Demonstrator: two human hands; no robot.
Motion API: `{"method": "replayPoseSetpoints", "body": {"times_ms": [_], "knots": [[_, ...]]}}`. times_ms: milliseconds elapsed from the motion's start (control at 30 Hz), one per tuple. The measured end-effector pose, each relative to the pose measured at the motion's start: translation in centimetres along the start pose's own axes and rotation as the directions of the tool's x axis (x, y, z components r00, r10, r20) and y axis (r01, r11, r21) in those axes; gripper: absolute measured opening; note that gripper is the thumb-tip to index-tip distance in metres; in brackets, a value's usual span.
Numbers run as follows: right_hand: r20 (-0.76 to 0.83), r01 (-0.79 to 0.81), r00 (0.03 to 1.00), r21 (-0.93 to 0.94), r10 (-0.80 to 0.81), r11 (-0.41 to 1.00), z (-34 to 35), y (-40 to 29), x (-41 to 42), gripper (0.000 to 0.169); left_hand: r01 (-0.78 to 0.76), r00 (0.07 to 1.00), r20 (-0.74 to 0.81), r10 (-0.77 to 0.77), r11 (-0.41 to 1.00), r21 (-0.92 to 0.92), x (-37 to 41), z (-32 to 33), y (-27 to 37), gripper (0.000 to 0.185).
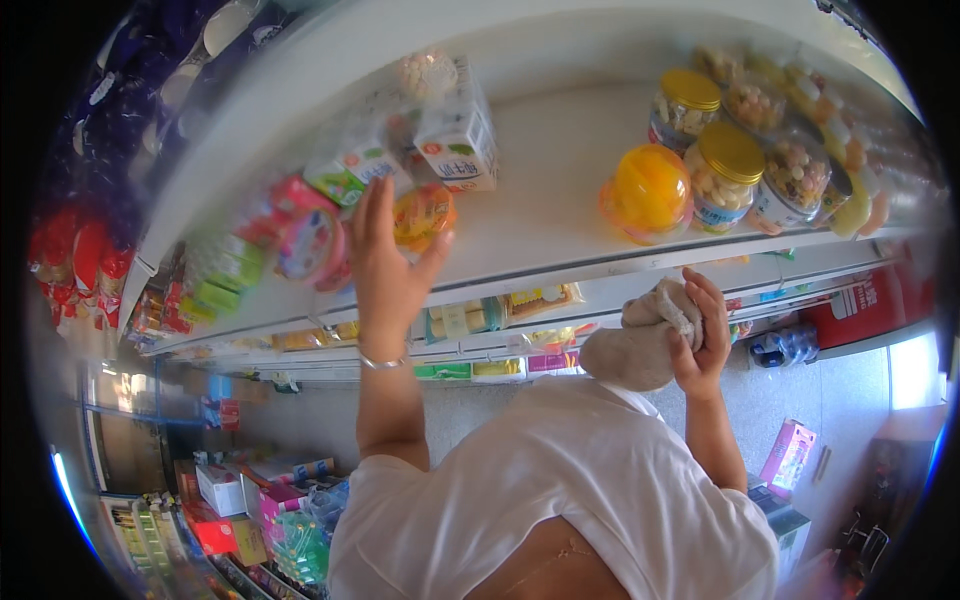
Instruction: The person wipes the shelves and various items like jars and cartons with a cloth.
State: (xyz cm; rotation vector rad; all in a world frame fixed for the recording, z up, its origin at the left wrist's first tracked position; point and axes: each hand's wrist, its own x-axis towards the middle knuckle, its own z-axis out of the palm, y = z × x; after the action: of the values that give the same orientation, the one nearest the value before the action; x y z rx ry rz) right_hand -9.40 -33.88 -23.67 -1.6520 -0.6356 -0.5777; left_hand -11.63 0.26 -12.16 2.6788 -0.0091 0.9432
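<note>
My left hand is raised at the upper shelf with its fingers apart, in front of an orange plastic package; whether it touches the package I cannot tell. Milk cartons stand just behind, and a round pink container sits to the left of the hand. A crumpled beige cloth is gripped in my right hand, below the shelf's front edge. Above that hand, an orange dome-shaped container rests near the edge, beside jars with gold lids.
The white upper shelf spans the view, with lower shelves of packaged goods beneath. Clear tubs stand at its right. Cartons are piled behind at lower left, and a pink box is on the floor at right.
</note>
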Motion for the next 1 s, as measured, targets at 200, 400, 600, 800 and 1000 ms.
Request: {"method": "replayPoseSetpoints", "body": {"times_ms": [200, 400, 600, 800, 1000], "knots": [[0.049, -0.068, 0.997, 0.046, 0.066, 0.997, 0.9, -0.1, -0.1, 0.044, 0.246, 0.944, 0.248, -0.217, 0.965, -0.091, 1.5, 1.6, -3.5, 0.078], [0.082, -0.055, 0.995, 0.086, 0.048, 0.995, 0.5, -0.6, 0.7, 0.044, 0.087, 0.995, 0.068, -0.079, 0.99, -0.113, -0.1, 0.8, -1.0, 0.071], [0.037, -0.155, 0.988, 0.135, 0.151, 0.979, -0.8, -0.3, -0.7, 0.042, -0.077, 0.992, 0.024, 0.125, 0.742, -0.666, 7.5, 3.1, 6.7, 0.062], [0.021, -0.172, 0.985, 0.121, 0.171, 0.978, -1.6, -1.3, -2.1, 0.04, 0.052, 0.955, 0.238, 0.177, 0.69, -0.722, 14.1, 14.2, 7.3, 0.051], [-0.084, -0.254, 0.961, 0.109, 0.263, 0.961, -2.9, -0.9, -4.5, 0.038, 0.2, 0.78, 0.496, 0.382, 0.6, -0.775, 14.6, 18.5, 8.7, 0.053]]}}
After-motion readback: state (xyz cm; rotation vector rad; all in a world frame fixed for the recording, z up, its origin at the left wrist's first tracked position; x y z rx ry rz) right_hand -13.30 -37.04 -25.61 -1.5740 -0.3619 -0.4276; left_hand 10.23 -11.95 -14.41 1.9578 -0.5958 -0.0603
